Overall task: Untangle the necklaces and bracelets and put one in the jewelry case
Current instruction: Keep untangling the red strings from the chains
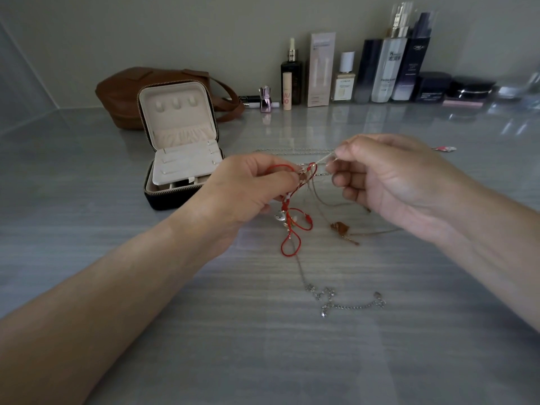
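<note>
At the far left, a brown bag [122, 92] is seen against the wall on the grey tabletop [117, 287]. Just in front of it a jewelry case [163, 200] is stood open, its lid upright and its pale insert tray tilted up; no jewelry is seen inside it.

To the right of the case, and near it, the left hand [248, 185] is held above the tabletop. Its fingers are curled, and a red cord bracelet [292, 238] is pinched between thumb and forefinger. Loops of the red cord are left hanging below the hand, with small silver charms among them.

Between the two hands the tangle [306, 171] is held up, where red cord and thin chains are knotted together. From it a silver chain [330, 299] is trailed down onto the tabletop toward the viewer, ending in a cluster of small charms. A gold necklace [340, 228] with an amber pendant is draped below the tangle, lying under the right hand.

The right hand [388, 182] is held just right of the tangle, fingers curled, and a pale thin strand is pinched at its fingertips and drawn taut from the knot. Whether that strand belongs to the silver chain cannot be told.

Along the back wall to the right, bottles and jars [380, 68] are lined up. A small pink object [444, 148] is seen on the tabletop beyond the right hand.
</note>
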Motion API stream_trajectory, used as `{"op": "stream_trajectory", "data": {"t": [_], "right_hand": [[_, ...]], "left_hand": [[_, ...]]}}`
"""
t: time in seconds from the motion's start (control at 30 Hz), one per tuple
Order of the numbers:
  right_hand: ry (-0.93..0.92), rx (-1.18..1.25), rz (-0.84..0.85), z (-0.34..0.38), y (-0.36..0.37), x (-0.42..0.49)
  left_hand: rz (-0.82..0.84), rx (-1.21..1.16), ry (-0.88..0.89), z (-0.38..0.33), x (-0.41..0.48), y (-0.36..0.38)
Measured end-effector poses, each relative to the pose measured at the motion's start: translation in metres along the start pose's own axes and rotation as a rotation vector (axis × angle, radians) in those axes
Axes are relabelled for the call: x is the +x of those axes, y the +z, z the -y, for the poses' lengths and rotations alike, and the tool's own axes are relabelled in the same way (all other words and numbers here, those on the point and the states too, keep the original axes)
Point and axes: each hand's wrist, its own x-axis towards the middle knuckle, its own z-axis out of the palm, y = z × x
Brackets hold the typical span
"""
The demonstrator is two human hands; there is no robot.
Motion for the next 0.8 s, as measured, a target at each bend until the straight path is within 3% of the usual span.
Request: {"op": "stream_trajectory", "data": {"t": [0.2, 0.43, 0.8], "right_hand": [[0.087, 0.214, 0.027, -0.0004, 0.0024, -0.0002], [0.075, 0.022, 0.011, 0.0019, -0.0014, -0.0034], [-0.088, -0.369, -0.011, -0.0001, -0.0024, -0.0063]], "left_hand": [[0.004, 0.011, -0.007, 0.0003, -0.0002, 0.0011], [0.015, -0.120, -0.060, -0.0051, -0.0022, 0.0024], [-0.075, -0.184, -0.062, -0.0027, 0.0010, 0.0001]]}}
